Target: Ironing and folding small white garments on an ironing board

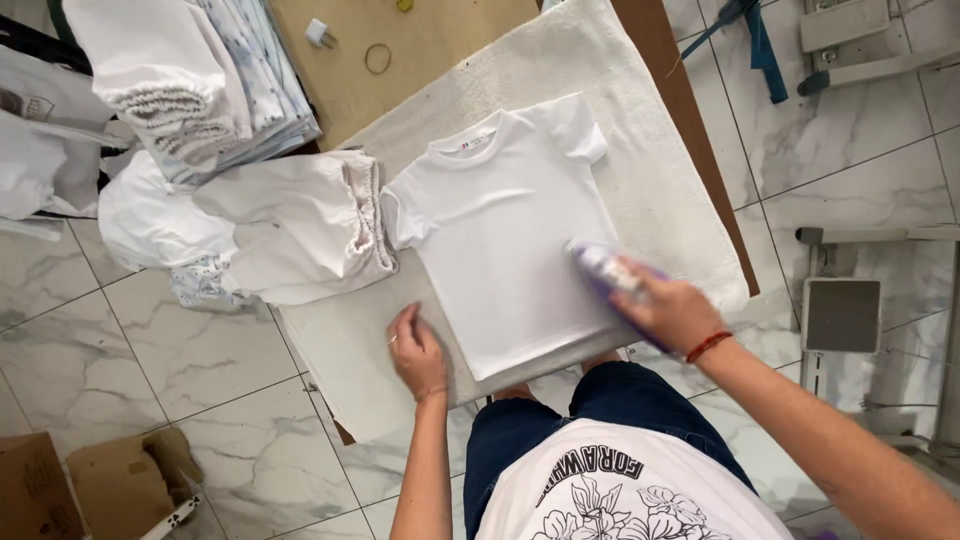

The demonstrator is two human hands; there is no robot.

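We have the small white T-shirt (505,225) spread flat on the padded ironing board (660,170). Our right hand (672,312) grips the purple iron (607,270) at the shirt's lower right edge; our left hand (417,350) rests flat, fingers loosely together, just left of its hem. Pressing looks underway; folded whites (300,225) lie left of the shirt.

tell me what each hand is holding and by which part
The right hand grips a purple iron by its top handle; the left hand holds nothing, pressing flat beside the white t-shirt.
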